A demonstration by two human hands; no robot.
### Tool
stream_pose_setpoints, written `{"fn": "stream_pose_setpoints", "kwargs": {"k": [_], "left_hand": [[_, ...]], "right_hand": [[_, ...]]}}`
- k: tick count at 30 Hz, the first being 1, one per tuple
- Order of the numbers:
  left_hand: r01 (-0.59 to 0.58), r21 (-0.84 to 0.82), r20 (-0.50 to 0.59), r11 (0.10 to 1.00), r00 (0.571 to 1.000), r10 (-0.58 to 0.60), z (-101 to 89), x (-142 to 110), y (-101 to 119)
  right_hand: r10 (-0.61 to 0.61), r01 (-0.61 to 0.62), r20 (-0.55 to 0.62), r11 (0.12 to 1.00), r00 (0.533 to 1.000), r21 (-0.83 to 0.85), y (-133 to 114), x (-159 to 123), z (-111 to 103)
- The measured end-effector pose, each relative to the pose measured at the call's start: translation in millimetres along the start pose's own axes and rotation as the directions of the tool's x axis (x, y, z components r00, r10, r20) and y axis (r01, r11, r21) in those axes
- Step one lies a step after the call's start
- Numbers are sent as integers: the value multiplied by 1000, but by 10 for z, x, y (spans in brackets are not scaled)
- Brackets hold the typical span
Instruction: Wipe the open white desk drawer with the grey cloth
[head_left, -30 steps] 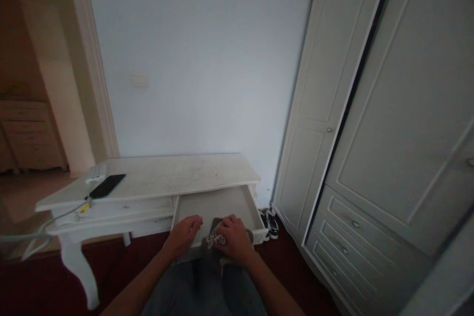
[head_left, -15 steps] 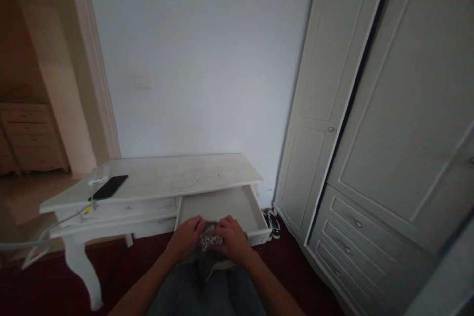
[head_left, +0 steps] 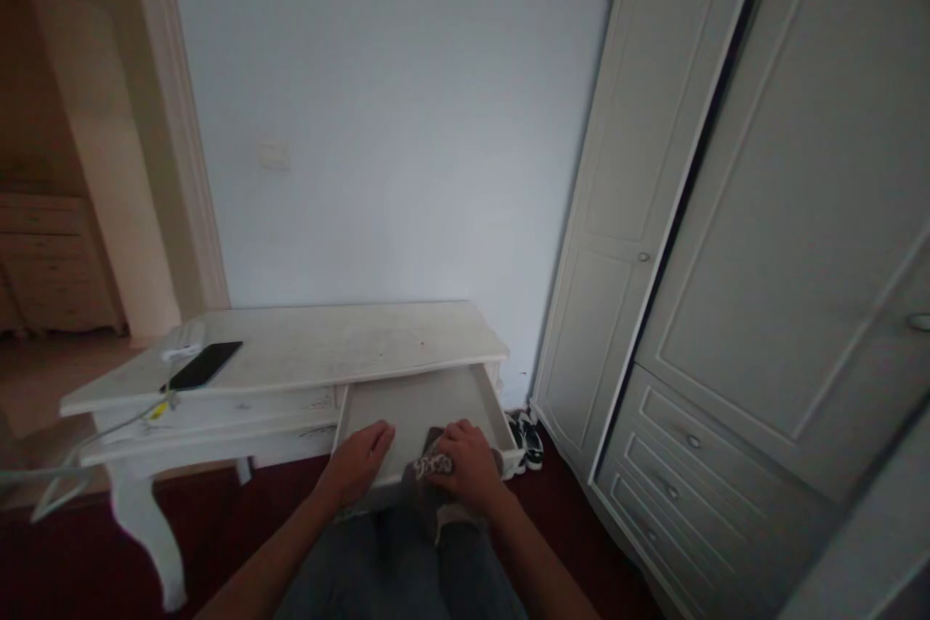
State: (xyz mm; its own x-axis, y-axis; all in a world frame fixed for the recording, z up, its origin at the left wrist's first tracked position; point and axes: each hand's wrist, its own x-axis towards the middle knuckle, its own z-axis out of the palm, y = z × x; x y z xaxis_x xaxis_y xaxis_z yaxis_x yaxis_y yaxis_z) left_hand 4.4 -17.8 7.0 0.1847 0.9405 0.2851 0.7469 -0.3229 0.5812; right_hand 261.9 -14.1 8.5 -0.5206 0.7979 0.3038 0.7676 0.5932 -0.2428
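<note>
My right hand (head_left: 466,465) grips a soft grey-brown cloth (head_left: 428,494) with a leopard-print patch, its fingers curled over the top. The cloth hangs down in front of my lap, at the front edge of a pulled-out white drawer (head_left: 428,402). To the left, my left hand (head_left: 359,460) is held apart from the cloth over the drawer's left front, fingers loosely bent and nothing visible in them. My right palm hides part of the cloth, so its exact kind cannot be made out.
The drawer belongs to a white desk (head_left: 349,334). A black phone (head_left: 207,366) and a white item with a cable (head_left: 120,426) lie at its left end. Black-and-white shoes (head_left: 530,441) stand on the dark red floor beside a tall white wardrobe (head_left: 603,310).
My left hand has let go of the cloth and moved a little left. My right hand keeps the cloth and has shifted slightly right. The view has turned slightly.
</note>
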Motion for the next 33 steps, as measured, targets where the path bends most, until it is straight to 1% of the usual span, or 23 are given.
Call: {"fn": "stream_pose_setpoints", "kwargs": {"k": [4, 6, 7, 8, 10, 13, 16, 19, 21, 22, 24, 26, 28, 33], "left_hand": [[-36, -28, -20, 999, 999, 35, 19, -1, -42], [-38, -30, -38, 999, 999, 36, 24, -6, -53], [-36, -27, -44, 999, 998, 35, 24, -8, -51], [-35, -22, -45, 999, 998, 34, 25, -10, -44], [-35, -2, -37, 999, 999, 35, 24, -14, -16], [-34, 34, -10, 999, 999, 34, 26, -20, 24], [-38, 59, 0, 998, 999, 38, 32, -26, 22], [-45, 70, 4, 997, 999, 45, 39, -27, -5], [-38, 72, 5, 997, 999, 37, 40, -25, -15], [-33, 72, 8, 997, 999, 33, 39, -24, -15], [-27, 76, 11, 997, 1000, 26, 35, -21, -7], [-20, 79, 18, 997, 1000, 19, 30, -16, 5], [-15, 71, 28, 997, 1000, 13, 26, -12, 15], [-28, 47, 28, 999, 999, 26, 29, -11, 11]], "right_hand": [[-115, 115, -17, 993, 993, 10, -555, 233, 246], [-149, 150, -29, 988, 988, 28, -724, 305, 329], [-159, 160, -30, 986, 987, 42, -758, 326, 352], [-168, 169, -22, 984, 986, 59, -758, 336, 361], [-182, 180, 14, 979, 983, 97, -661, 329, 333], [-173, 163, 69, 978, 983, 130, -351, 258, 193], [-112, 98, 95, 985, 989, 140, 46, 122, -3], [-17, 4, 75, 987, 997, 160, 417, -43, -167], [48, -56, 51, 985, 998, 166, 581, -132, -235], [74, -79, 40, 983, 996, 164, 624, -162, -255], [99, -102, 32, 983, 995, 151, 626, -183, -269], [99, -104, 39, 986, 994, 133, 528, -154, -246], [78, -84, 56, 990, 995, 117, 361, -86, -184], [7, -15, 85, 995, 996, 102, -130, 153, 56]]}}
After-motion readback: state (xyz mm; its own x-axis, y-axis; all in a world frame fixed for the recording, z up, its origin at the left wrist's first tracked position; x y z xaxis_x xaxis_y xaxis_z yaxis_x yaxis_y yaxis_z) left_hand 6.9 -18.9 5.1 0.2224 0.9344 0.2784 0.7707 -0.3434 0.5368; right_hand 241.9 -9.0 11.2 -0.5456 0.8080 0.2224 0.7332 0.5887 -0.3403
